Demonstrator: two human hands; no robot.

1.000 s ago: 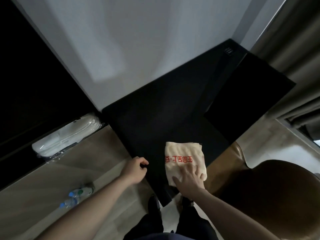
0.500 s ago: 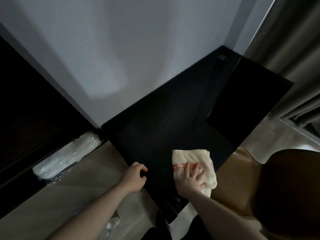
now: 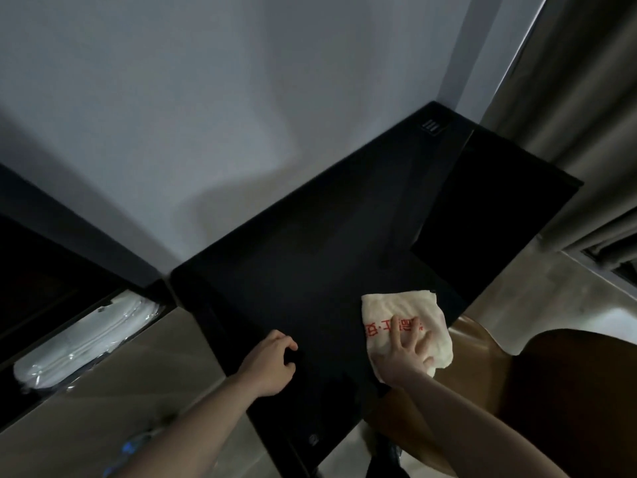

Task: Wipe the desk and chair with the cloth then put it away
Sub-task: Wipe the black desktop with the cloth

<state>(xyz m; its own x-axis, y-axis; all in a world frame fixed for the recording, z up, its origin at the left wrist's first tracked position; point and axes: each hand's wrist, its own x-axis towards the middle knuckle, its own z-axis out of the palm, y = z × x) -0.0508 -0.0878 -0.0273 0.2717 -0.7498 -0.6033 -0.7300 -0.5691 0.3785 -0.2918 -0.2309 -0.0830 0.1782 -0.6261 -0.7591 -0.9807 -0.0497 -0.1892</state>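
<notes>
Head view, dim light. Black desk (image 3: 310,270) runs along a pale grey wall (image 3: 206,115) into the corner by the curtain (image 3: 568,115). Cloth (image 3: 396,308), cream with red printed characters, lies on the desk top near its front right edge, partly bunched, with 1 fold hanging past the edge toward the chair (image 3: 568,391). Right hand (image 3: 403,357) lies flat on the cloth, fingers spread and straight, pressing it to the surface; no pinch or curl visible. Left hand (image 3: 272,363) rests at the desk's front left edge, fingers curled over the rim and gripping it. Brown chair stands just beside the desk at lower right. White plastic-wrapped bundle (image 3: 86,336) lies in a dark recess at far left. Floor (image 3: 120,391) is light wood tone. Small vent-like grille (image 3: 432,126) is set in the desk's far corner.
</notes>
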